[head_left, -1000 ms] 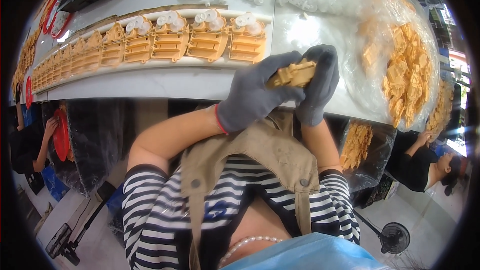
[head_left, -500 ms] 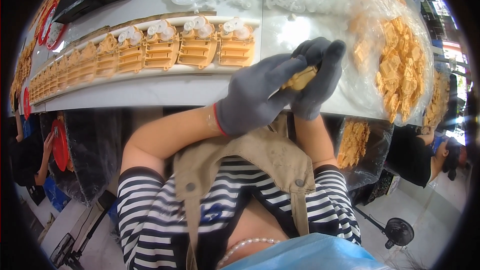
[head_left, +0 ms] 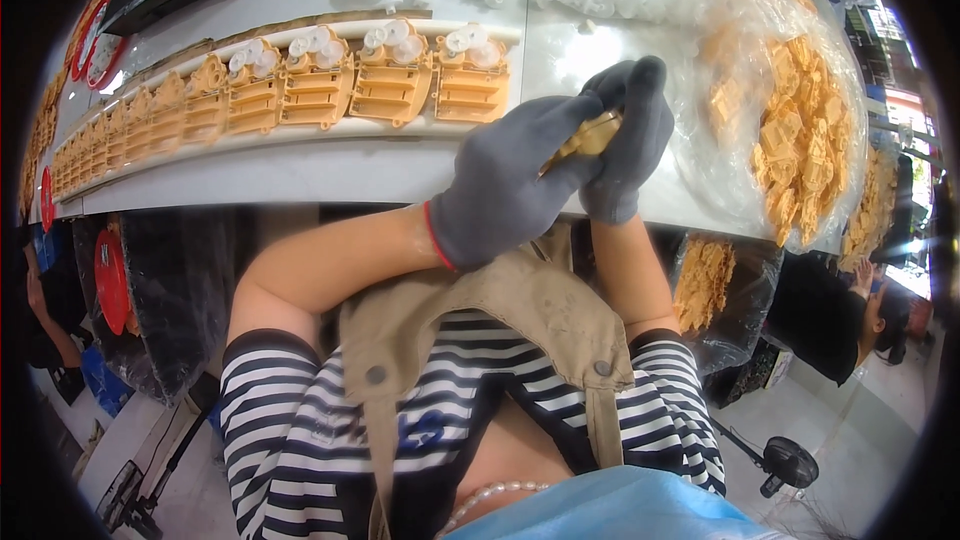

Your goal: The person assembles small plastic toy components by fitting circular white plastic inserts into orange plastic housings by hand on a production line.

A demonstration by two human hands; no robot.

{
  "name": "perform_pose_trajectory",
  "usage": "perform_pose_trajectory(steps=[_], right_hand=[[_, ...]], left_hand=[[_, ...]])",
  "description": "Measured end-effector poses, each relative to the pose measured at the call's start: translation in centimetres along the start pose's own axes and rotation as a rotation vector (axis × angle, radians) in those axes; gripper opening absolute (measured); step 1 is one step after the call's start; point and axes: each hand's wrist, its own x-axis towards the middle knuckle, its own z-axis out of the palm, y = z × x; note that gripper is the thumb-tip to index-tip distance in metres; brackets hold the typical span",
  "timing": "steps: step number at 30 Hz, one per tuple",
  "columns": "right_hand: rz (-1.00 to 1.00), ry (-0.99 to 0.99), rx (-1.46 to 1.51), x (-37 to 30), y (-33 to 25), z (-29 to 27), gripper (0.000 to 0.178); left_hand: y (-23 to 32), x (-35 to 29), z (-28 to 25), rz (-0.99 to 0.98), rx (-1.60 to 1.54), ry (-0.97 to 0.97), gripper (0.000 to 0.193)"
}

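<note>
between my left hand (head_left: 510,175) and my right hand (head_left: 632,140), the orange part (head_left: 594,136) is mostly hidden, and i can't tell its whole shape. to the left, the row of orange casings (head_left: 255,100) dwindles until the last ones are too small to tell apart, while the far black box (head_left: 155,2) is cut off by the upper edge. on the right, the cloudy bag (head_left: 712,175) blurs some orange pieces (head_left: 725,105) inside it.
</note>
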Motion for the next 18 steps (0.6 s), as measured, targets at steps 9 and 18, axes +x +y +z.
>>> perform_pose_trajectory(steps=[9,18], right_hand=[[0.469,-0.085,0.393,1.6,3.5,-0.4,0.051],[0.763,-0.222,1.431,3.0,2.8,-2.7,0.057]], left_hand=[[-1.4,0.5,-1.2,-0.410,-0.099,-0.219,0.032],[-2.4,0.3,-2.8,-0.669,-0.984,-0.107,0.044]])
